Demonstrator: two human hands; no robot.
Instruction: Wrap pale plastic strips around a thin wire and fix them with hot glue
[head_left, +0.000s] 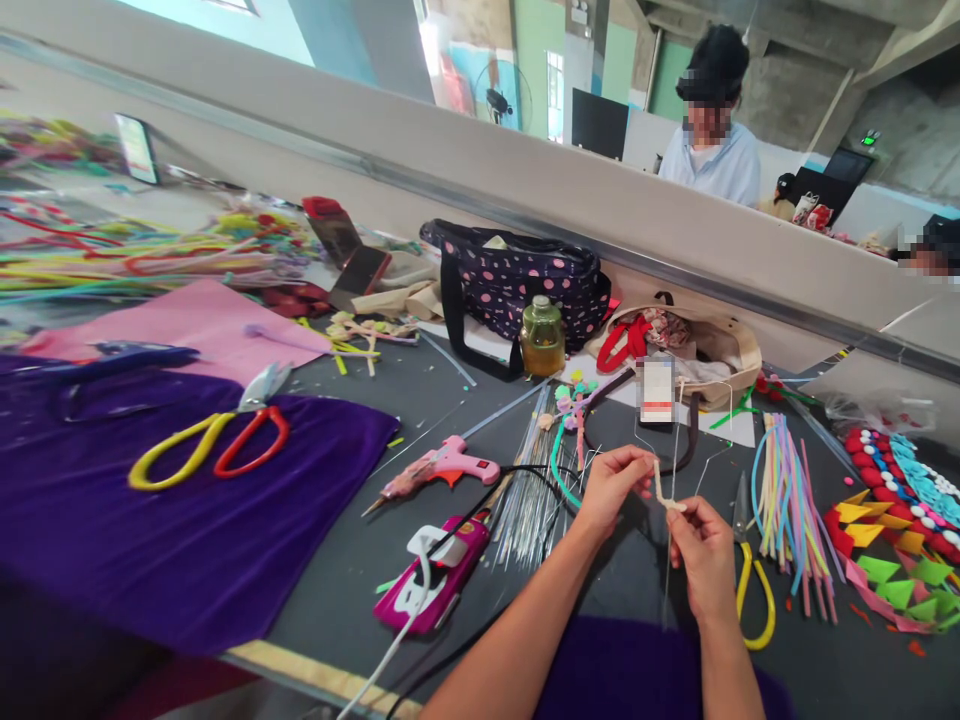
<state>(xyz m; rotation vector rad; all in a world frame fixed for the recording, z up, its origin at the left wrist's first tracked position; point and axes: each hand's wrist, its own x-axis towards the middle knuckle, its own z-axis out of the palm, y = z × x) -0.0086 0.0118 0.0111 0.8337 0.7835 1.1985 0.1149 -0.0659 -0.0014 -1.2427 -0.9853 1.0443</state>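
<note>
Two bare forearms rise from the bottom edge of the frame toward the lower centre. Between the hands runs a short cream-coloured strip (661,490), held just above the dark table (600,600). The left hand (611,487) pinches its upper end between thumb and fingertips; the right hand (701,545) grips its lower end, fingers curled shut around it. A thin wire (670,560) hangs down below the right hand.

Just right of the right hand lie yellow-handled scissors (754,590), then a bundle of pastel straws (787,500). Left of the left hand sits a sheaf of fine wires (529,500), a pink glue gun (442,468) and a magenta phone (439,580) with a white cable. Farther left, a purple cloth (150,540) carries a second pair of scissors (210,445) with yellow and red handles. Toward the upper centre stand an amber jar (542,338) and a polka-dot bag (517,280). Beyond the partition, at upper right, another person (712,140) sits.
</note>
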